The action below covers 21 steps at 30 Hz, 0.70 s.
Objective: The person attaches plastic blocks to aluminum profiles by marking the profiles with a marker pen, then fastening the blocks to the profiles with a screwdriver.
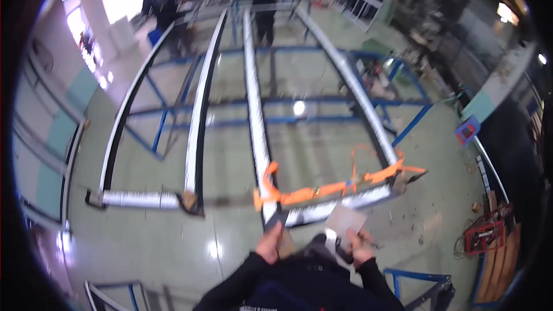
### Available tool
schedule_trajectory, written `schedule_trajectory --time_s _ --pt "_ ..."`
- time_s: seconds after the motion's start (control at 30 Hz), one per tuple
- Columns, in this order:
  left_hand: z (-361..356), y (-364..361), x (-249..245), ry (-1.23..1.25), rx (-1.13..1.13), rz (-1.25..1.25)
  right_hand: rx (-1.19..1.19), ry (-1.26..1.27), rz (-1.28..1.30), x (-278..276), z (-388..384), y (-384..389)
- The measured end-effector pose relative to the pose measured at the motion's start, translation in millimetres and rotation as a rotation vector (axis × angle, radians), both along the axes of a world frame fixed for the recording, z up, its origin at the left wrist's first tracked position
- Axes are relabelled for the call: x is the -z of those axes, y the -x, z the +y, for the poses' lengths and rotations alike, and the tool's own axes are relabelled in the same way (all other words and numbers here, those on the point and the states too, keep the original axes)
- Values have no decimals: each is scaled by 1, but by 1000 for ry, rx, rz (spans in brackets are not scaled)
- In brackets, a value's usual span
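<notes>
A pale, flat square piece (345,219) is pinched in my right hand (360,247), in front of the near bar of the metal frame. Some thin dark item also shows beside those fingers. My left hand (268,244) is closed at the frame's near corner, its thumb up against a small dark piece (279,219); what it grips is blurred. An orange ratchet strap (314,194) runs across the right-hand section of the white-faced metal frame (257,121), from this corner to the far right one.
Blue trestles (230,121) support the frame. Left lies a second frame section (141,198). Two people (164,3) stand at the far end. To the right are a red box (484,238) and wooden boards (500,265). Blue stands (420,276) flank me.
</notes>
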<state>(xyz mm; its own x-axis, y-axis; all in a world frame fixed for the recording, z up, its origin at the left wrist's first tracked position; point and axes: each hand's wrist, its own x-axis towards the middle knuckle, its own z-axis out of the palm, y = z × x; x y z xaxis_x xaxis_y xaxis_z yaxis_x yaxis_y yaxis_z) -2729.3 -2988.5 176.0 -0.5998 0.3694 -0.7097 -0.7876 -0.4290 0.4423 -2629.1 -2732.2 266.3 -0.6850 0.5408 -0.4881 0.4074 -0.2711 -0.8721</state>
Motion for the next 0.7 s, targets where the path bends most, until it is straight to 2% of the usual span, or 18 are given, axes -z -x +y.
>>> schedule_trajectory --time_s 0.03,0.07,0.1,0.13,0.17,0.2,0.27,0.37,0.47,0.6,0.7 --pt "-26 -7 2 -175 53 51 -14 -67 29 7 3 -4" --pt "-42 -10 -3 -155 63 14 -25 -127 49 14 3 -13" --pt "-54 -14 18 -103 -30 55 -27 -127 32 12 3 -13" --pt "-65 -12 16 -4 -53 58 -21 -129 27 9 -1 -15" --pt "-78 -16 51 -29 -109 91 -5 -110 -6 1 -7 -18" --pt "-77 -13 29 39 -163 122 14 -99 -19 -5 -10 -18" --pt "-76 -3 28 137 -282 153 27 -102 -21 -1 -12 -23" --pt "-57 16 27 296 -335 162 14 -106 -9 10 -12 -34" --pt "-36 33 58 579 -241 342 22 -78 1 7 -19 -33" --pt "-17 39 85 651 -301 425 52 -50 -8 4 -25 -34" --pt "-23 39 92 828 -184 568 56 -50 -7 2 -30 -34"
